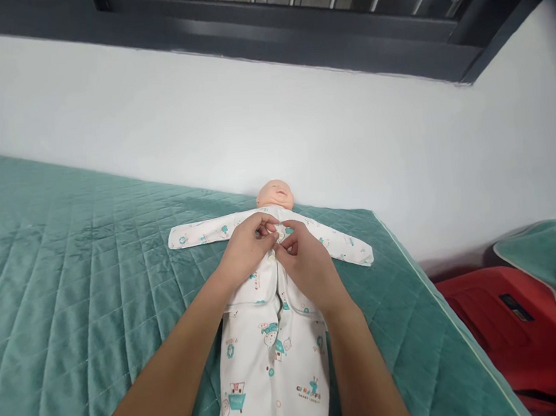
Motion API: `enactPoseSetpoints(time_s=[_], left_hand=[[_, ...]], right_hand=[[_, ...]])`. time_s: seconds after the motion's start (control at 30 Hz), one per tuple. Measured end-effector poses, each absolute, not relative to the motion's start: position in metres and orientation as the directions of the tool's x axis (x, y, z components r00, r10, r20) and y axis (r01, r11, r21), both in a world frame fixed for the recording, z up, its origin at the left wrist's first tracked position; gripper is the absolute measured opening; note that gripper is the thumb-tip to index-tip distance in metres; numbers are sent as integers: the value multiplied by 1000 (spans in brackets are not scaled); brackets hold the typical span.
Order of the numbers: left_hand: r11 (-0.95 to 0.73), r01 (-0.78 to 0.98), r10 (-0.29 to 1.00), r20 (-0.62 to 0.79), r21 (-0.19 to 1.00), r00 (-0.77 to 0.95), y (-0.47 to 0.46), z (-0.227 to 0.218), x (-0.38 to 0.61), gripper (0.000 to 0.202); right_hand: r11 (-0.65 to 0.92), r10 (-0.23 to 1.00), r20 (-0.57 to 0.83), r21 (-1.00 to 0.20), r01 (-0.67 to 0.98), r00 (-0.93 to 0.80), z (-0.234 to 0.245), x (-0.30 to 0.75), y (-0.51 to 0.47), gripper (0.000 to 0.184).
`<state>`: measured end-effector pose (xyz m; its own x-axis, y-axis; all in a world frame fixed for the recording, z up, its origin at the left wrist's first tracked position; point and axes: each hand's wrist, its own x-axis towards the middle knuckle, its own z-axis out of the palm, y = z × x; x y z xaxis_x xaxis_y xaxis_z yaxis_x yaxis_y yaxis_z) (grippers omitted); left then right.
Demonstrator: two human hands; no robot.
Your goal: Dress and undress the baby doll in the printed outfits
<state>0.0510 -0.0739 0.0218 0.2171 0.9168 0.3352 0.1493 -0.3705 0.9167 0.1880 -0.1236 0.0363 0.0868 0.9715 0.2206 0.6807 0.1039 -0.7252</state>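
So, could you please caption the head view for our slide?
Left hand and right hand together at a patterned top, below a doll's head.

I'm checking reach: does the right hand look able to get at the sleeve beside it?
Probably yes: the sleeve lies stretched out beside the right hand, with nothing visible in the way.

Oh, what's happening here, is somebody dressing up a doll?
A person has both hands, left hand and right hand, close together at the chest of a doll, fingers at the front of its printed top. Below them, the front edges part at the hem. The doll lies on a green quilt, sleeves spread wide, with pants below. Whether the top is being fastened or undone isn't clear.
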Motion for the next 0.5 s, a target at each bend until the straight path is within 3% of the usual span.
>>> enactPoseSetpoints(time_s=[0.27,0.5], left_hand=[[-410,183,902,367,894,229,-73,21,48,25],[-443,177,886,400,879,234,-72,18,49,22]], right_hand=[[106,977,197,-780,616,81,33,191,-120,47],[140,985,164,-936,323,49,31,200,-118,39]])
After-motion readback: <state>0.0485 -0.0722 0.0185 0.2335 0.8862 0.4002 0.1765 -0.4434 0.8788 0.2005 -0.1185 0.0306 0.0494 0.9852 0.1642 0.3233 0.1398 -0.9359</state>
